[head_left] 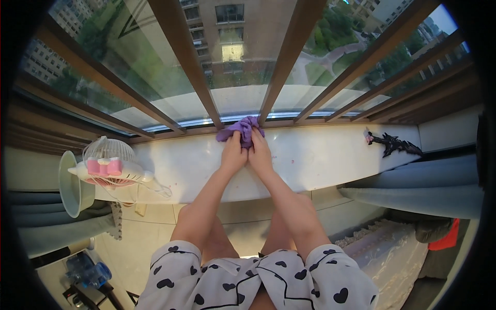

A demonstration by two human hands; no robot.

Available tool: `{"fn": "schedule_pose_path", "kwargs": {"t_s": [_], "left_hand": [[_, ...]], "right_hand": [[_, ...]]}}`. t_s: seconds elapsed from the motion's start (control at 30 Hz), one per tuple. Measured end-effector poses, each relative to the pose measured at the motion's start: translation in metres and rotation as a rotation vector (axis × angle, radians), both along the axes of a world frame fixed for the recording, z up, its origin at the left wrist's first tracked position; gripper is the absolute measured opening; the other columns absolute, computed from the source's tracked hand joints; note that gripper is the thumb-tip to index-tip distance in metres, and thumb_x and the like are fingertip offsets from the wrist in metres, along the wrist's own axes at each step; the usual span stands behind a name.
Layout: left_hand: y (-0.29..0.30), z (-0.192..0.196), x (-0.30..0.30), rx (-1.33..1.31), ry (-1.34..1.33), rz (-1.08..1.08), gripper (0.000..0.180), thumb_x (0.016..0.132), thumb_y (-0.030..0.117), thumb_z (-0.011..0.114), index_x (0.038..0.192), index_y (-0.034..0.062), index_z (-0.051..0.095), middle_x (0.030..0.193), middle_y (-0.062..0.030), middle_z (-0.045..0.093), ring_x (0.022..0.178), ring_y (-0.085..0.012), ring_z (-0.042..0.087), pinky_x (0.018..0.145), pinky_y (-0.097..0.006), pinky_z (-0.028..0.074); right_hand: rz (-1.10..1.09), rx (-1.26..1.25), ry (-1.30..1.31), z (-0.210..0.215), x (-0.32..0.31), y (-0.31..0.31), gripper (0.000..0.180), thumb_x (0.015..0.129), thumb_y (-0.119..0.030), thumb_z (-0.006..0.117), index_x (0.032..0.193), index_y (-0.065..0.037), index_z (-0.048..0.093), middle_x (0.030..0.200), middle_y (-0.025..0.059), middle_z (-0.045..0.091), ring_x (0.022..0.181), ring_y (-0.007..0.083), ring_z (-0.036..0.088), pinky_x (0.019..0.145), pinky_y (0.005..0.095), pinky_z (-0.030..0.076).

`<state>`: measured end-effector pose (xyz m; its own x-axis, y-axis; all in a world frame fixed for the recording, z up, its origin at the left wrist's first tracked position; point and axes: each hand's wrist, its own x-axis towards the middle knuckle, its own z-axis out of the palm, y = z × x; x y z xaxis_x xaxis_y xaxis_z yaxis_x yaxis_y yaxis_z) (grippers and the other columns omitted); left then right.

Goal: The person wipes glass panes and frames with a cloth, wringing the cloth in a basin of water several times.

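Now, sweeping left to right, I see the small fan at nine o'clock, then my left hand and right hand clamped together on the purple cloth at twelve o'clock on the white sill; I'd press evenly, both palms flat.

Cloth and hands on the sill

The cloth is pinned under both hands against the railing; a fan is set far left, a toy figure far right.
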<state>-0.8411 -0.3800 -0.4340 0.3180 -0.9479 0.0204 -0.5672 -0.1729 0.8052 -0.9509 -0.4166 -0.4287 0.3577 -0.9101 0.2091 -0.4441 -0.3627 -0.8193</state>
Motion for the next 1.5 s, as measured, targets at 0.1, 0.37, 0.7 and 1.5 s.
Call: {"fn": "schedule_pose_path", "kwargs": {"t_s": [0.1,0.37,0.7,1.5], "left_hand": [[-0.008,0.004,-0.006,0.045,0.175,-0.031,0.055,0.075,0.001,0.052,0.127,0.0033,0.037,0.109,-0.0262,0.055,0.105,-0.0428,0.053,0.086,-0.043,0.044],[0.006,0.097,-0.037,-0.393,0.781,0.066,0.047,0.084,-0.001,0.054,0.131,0.0024,0.044,0.119,-0.0077,0.056,0.107,-0.0155,0.053,0.089,-0.026,0.043],[-0.048,0.157,-0.048,-0.524,0.574,0.208,0.03,0.086,0.001,0.052,0.116,-0.0003,0.058,0.108,-0.0106,0.062,0.092,-0.0191,0.06,0.079,-0.029,0.047],[-0.109,0.606,-0.03,-1.454,-0.542,0.226,0.032,0.089,0.021,0.053,0.111,-0.0011,0.061,0.122,-0.0246,0.048,0.108,-0.036,0.05,0.093,-0.039,0.042]], "right_hand": [[-0.044,0.012,-0.006,0.0,-0.011,-0.006,0.05,0.076,0.008,0.047,0.125,0.0,0.053,0.128,0.0183,0.054,0.117,0.0345,0.051,0.1,0.038,0.041],[-0.195,0.476,-0.642,0.104,-0.039,0.008,0.029,0.089,0.002,0.05,0.117,0.001,0.058,0.1,0.0052,0.064,0.087,0.0137,0.06,0.079,0.0268,0.049],[-0.157,0.262,-0.855,0.175,-0.005,-0.042,0.021,0.09,-0.003,0.056,0.11,0.003,0.059,0.093,0.0042,0.062,0.08,0.0093,0.054,0.069,0.0237,0.046],[-0.251,-1.079,-0.499,0.625,-0.008,-0.101,0.024,0.083,-0.019,0.053,0.087,0.0,0.066,0.085,0.0217,0.066,0.083,0.0407,0.062,0.075,0.0462,0.048]]}}
